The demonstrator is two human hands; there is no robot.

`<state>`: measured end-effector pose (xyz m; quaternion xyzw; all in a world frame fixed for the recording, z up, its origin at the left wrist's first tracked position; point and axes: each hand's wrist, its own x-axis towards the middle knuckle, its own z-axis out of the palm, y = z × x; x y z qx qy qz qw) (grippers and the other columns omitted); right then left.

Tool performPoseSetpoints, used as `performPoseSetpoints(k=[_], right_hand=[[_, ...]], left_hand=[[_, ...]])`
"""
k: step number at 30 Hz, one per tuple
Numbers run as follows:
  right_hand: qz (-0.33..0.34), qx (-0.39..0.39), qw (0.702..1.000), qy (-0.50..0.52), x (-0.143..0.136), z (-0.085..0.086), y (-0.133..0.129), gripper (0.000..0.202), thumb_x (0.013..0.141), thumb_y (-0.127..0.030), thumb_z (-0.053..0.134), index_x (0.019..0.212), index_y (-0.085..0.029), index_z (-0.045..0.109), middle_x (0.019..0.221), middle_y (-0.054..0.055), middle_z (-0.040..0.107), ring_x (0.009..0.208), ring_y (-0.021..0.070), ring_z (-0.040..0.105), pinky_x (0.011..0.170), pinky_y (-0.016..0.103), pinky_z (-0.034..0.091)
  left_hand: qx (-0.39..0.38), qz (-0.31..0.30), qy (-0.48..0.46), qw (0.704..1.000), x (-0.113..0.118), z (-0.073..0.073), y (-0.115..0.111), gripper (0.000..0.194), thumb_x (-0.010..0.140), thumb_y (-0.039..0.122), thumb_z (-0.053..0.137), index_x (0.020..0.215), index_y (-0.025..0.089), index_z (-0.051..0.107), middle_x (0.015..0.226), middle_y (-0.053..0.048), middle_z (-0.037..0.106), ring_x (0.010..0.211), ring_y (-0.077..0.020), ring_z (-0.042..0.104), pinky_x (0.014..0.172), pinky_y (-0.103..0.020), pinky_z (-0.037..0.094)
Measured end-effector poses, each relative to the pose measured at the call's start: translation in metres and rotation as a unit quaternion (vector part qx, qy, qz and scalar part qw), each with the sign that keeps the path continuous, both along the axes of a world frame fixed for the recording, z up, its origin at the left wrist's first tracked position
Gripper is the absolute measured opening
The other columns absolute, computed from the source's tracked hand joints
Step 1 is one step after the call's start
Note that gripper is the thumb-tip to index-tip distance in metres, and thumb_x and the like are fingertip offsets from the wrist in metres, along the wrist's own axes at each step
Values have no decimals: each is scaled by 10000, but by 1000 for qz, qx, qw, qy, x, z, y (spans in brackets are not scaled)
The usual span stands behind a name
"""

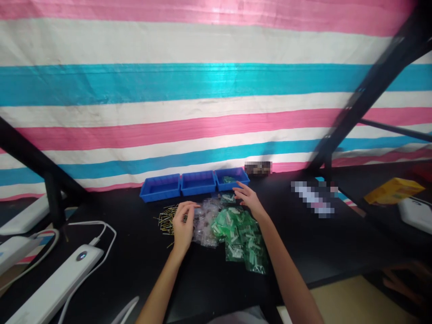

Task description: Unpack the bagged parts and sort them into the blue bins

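Observation:
On the black table lie gold-coloured thin pieces (165,220), clear plastic packets (205,225) and green packets (248,238), side by side in a loose pile. My left hand (184,222) is over the gold pieces and the edge of the clear packets, its fingers curled; whether it holds anything is hidden. Above the back of the green packets, near a small packet (228,198), my right hand (248,198) has its fingers apart with nothing visible in them. Behind the hands stand three blue trays; the right one (243,179) has a greenish packet inside.
The left blue tray (161,186) and middle blue tray (198,182) show nothing inside. A white power bank (60,283) with a cable lies left. At right are a yellow box (393,191) and a white device (416,213). Black frame bars slant on both sides.

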<state>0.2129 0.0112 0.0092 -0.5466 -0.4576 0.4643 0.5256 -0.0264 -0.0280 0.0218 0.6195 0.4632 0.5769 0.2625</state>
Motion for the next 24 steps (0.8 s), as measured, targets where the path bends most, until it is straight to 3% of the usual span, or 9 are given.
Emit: performPoseSetpoints(k=[4, 6, 9, 12, 14, 17, 22, 24], right_hand=[[-52, 41, 980, -187, 1, -15, 4, 346, 667, -340, 589, 956, -157, 640, 848, 69, 659, 643, 154, 597, 538, 249, 460], [-73, 66, 959, -267, 1, -21, 4, 311, 666, -350, 595, 910, -166, 653, 860, 63, 652, 671, 161, 593, 619, 284, 467], [-62, 93, 931, -347, -2, -27, 4, 395, 663, -396, 612, 993, -178, 622, 988, 77, 617, 809, 194, 578, 708, 315, 452], [-9, 106, 903, -417, -9, -28, 2, 467, 668, -409, 624, 1087, -208, 577, 1104, 79, 570, 987, 237, 511, 813, 366, 399], [15, 99, 887, -450, -13, -27, 0, 441, 694, -386, 611, 1105, -231, 566, 1139, 71, 553, 1045, 246, 470, 847, 386, 363], [32, 94, 877, -471, -14, -24, -3, 375, 737, -337, 582, 1100, -246, 568, 1129, 58, 559, 1031, 229, 470, 836, 359, 353], [31, 99, 868, -486, -14, -15, -5, 268, 788, -321, 528, 1039, -255, 599, 1059, 42, 594, 961, 214, 509, 792, 322, 361], [23, 97, 866, -490, -14, -13, -6, 249, 809, -313, 497, 1024, -254, 608, 1025, 44, 612, 931, 212, 528, 763, 310, 369]], left_hand=[[6, -2, 16, 1000, 0, 1, 0, 242, 832, 269, 425, 754, 184, 637, 873, -45, 568, 877, -179, 541, 796, -301, 410], [11, -5, 22, 1000, 0, 2, -1, 241, 832, 252, 420, 752, 184, 637, 871, -44, 566, 873, -176, 542, 790, -299, 412], [27, -24, 53, 998, 3, 3, -5, 243, 831, 217, 411, 746, 184, 636, 863, -48, 565, 863, -176, 544, 778, -306, 417], [63, -91, 131, 985, 15, 4, -19, 223, 810, 192, 426, 741, 188, 638, 860, -60, 581, 855, -188, 546, 775, -332, 422], [97, -164, 200, 961, 28, 2, -34, 192, 784, 187, 453, 739, 201, 639, 863, -62, 602, 849, -194, 549, 772, -346, 418], [130, -297, 301, 897, 50, -3, -59, 199, 768, 193, 470, 866, 229, 639, 954, -53, 627, 964, -201, 537, 840, -355, 388], [154, -412, 387, 810, 74, -17, -84, 339, 809, 330, 462, 1129, 237, 525, 1165, -12, 571, 1185, -179, 404, 984, -340, 277], [160, -426, 415, 788, 76, -20, -85, 376, 831, 357, 431, 1184, 239, 485, 1207, -11, 544, 1217, -182, 366, 1011, -348, 243]])
